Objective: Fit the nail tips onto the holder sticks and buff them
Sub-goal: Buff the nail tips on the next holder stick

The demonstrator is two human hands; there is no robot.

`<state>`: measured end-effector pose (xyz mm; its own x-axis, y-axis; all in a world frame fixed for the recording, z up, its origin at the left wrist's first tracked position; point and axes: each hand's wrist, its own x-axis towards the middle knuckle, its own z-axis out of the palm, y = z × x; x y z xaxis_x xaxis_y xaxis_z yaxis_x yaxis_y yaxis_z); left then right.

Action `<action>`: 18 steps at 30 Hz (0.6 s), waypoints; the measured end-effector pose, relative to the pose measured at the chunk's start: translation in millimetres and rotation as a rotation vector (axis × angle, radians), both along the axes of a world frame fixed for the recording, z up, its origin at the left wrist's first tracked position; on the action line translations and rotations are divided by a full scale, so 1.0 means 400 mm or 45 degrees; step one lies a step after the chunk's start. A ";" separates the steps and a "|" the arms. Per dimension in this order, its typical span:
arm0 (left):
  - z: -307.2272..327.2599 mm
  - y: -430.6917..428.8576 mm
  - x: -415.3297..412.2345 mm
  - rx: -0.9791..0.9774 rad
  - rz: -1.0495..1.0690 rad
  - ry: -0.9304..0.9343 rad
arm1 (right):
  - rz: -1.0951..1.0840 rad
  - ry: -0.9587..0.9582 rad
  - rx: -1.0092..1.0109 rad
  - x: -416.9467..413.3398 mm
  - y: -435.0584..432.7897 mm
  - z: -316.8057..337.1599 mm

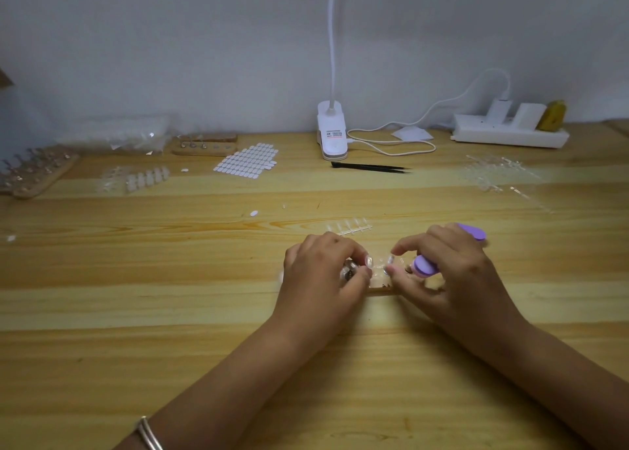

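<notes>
Both hands work over a small wooden holder base at the table's middle, mostly hidden beneath them. My left hand pinches a holder stick topped with a clear nail tip. My right hand pinches another clear nail tip between thumb and forefinger, while its other fingers curl round a purple buffer block; the block's far end sticks out behind the hand. A strip of clear nail tips lies just beyond the hands.
Far left stand a wooden rack of holder sticks and a smaller rack. A sheet of adhesive tabs, black tweezers, a clip lamp, a power strip and clear sprues lie along the back.
</notes>
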<state>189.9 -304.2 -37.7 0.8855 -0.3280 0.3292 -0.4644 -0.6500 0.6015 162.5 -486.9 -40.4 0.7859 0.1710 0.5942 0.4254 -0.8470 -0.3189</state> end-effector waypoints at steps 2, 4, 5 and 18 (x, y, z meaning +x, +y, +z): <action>0.000 0.000 -0.004 -0.004 0.001 -0.079 | 0.035 -0.019 0.019 -0.002 -0.001 0.003; 0.007 0.005 -0.008 -0.035 -0.034 -0.193 | 0.071 -0.006 0.117 -0.008 -0.003 0.008; 0.013 0.006 -0.010 -0.061 -0.067 -0.257 | 0.092 0.026 0.206 -0.012 -0.004 0.013; 0.048 0.018 -0.046 -0.359 -0.305 -0.499 | 0.415 0.374 0.799 -0.055 0.000 0.040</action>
